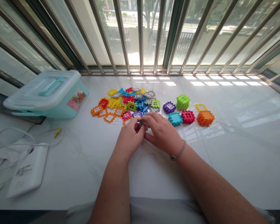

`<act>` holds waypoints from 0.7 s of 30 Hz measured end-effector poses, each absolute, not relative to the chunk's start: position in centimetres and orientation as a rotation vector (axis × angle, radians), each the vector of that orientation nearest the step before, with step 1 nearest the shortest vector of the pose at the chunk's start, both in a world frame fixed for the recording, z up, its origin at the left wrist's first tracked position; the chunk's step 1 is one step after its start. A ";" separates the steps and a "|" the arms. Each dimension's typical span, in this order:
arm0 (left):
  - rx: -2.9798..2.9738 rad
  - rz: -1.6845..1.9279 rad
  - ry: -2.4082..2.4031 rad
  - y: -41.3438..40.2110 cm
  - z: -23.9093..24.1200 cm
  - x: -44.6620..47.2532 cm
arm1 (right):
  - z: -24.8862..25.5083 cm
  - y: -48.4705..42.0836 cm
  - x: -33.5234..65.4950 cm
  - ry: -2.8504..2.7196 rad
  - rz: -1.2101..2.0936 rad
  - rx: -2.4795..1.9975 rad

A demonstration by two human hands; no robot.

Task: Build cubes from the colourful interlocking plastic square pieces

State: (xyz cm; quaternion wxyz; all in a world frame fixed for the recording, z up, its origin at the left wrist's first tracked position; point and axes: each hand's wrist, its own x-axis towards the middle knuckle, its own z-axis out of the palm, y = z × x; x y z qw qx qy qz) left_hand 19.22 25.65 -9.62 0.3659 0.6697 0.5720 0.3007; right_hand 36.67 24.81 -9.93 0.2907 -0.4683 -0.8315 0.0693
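Fingers of the left hand [130, 135] and the right hand [162, 132] are pinched together on a gray toothed building piece [144, 123], mostly hidden by them, at the near edge of a mixed heap of multicolored interlocking pieces [132, 105]. To the right of that are a purple stack [169, 107], a lime-green stack [183, 102], a turquoise stack [175, 119] and a crimson stack [188, 117], with a yellow window piece [201, 107] and an orange stack [205, 118] farther right. On the left sits a turquoise lidded storage box [59, 110], and nearer lies a white rectangular device [29, 172].
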 end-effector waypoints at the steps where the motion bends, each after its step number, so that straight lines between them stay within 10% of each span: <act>1: 1.723 0.771 1.470 25.6 -9.6 19.2 | -9.9 24.8 36.7 -2.217 0.186 -1.250; 21: 1.795 0.700 1.511 25.6 -9.5 19.3 | -10.0 24.8 36.6 -2.247 0.237 -1.300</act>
